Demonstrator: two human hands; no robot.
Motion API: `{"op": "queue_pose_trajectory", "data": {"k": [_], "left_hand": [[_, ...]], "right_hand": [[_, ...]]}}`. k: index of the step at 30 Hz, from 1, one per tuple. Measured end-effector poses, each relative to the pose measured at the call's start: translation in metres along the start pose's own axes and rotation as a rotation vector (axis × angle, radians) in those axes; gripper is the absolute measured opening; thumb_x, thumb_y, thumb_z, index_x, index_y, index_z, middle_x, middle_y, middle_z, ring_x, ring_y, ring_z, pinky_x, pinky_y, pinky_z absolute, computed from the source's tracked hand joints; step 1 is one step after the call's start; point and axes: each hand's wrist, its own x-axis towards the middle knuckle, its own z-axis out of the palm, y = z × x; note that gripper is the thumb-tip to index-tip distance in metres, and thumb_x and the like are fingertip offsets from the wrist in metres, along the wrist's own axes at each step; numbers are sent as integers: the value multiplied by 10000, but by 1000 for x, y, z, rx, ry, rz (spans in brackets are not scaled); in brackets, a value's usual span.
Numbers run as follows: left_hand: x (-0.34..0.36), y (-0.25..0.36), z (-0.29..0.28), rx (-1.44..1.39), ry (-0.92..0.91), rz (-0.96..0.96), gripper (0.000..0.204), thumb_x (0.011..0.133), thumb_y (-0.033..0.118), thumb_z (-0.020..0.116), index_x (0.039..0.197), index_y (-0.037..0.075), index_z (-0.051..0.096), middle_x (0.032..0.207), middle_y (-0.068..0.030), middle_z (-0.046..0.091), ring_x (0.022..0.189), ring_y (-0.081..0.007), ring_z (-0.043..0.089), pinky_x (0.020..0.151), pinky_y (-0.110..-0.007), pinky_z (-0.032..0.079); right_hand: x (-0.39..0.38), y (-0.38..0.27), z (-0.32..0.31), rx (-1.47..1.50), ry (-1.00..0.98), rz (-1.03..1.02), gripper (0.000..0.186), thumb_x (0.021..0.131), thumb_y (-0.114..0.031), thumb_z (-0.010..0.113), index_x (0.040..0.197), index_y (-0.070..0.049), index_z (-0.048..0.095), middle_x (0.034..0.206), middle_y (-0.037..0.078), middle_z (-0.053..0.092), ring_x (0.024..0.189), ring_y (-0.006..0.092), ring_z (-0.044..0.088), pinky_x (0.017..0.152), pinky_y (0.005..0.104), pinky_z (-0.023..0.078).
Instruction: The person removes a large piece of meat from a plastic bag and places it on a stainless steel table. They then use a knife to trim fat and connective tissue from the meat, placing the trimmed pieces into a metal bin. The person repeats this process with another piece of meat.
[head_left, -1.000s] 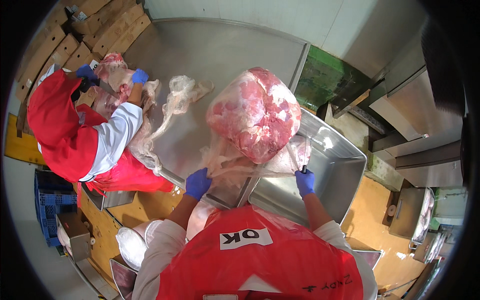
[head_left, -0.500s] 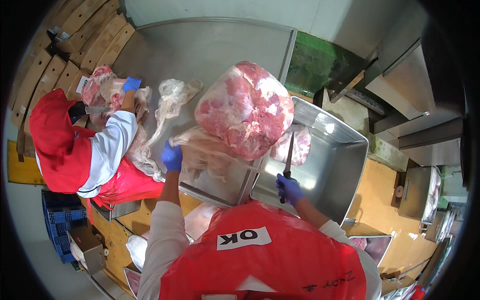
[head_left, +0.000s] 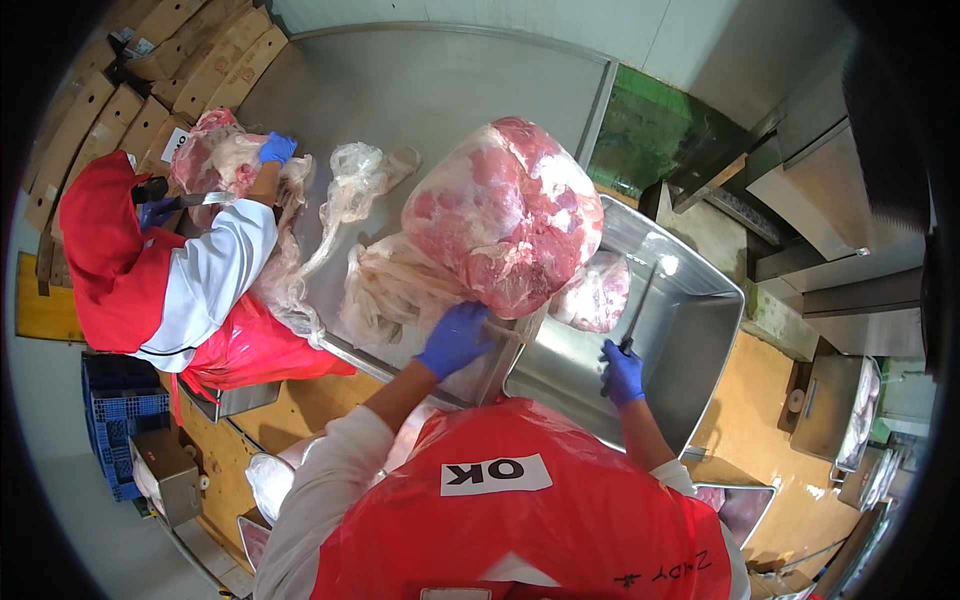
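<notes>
My blue-gloved left hand (head_left: 452,340) is at the lower edge of a large raw meat piece (head_left: 500,205), fingers apart. The meat rests on the steel table (head_left: 420,80), by its right rim. A heap of clear plastic wrap (head_left: 390,290) lies just left of the meat. My blue-gloved right hand (head_left: 620,370) grips the dark handle of a long knife (head_left: 641,305), its blade pointing away from me over a steel tub (head_left: 680,390). A smaller pale-pink meat piece (head_left: 590,290) sits in that tub, partly behind the large piece.
At left, a co-worker in red (head_left: 120,260) holds a knife at other meat (head_left: 210,150) beside stacked cardboard boxes (head_left: 140,130). More plastic (head_left: 340,200) lies on the table. Steel equipment (head_left: 820,210) stands at right; blue crates (head_left: 125,420) and meat-filled bins (head_left: 735,510) are lower down.
My left hand has let go of the stretched plastic, now bunched on the table, and moved rightward to the meat. My right hand has shifted right with the knife.
</notes>
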Motion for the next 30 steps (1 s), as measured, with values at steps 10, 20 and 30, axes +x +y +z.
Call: {"op": "queue_pose_trajectory", "data": {"k": [10,20,30], "left_hand": [[-18,-45,26,25,-99,-280,312,931,340,543,1078,73,610,876,-223,688,729,-408,678,638,-526,529],[-61,-125,-60,-42,-175,-531,409,910,350,636,1187,49,628,963,-233,698,873,-397,681,785,-500,536],[78,-92,-119,-468,223,-291,1284,588,317,971,1534,-11,167,1482,-211,413,1394,-315,403,1140,-416,365]], "right_hand": [[-26,-60,131,89,-207,-54,436,859,-304,787,1129,11,653,665,-1,546,454,97,469,412,274,378],[-13,-67,101,83,-102,-88,642,861,-273,778,1349,58,523,667,5,535,450,101,462,420,268,374],[28,-104,151,8,-123,-176,266,854,-251,775,931,-21,667,653,10,580,475,118,508,435,290,419]]}}
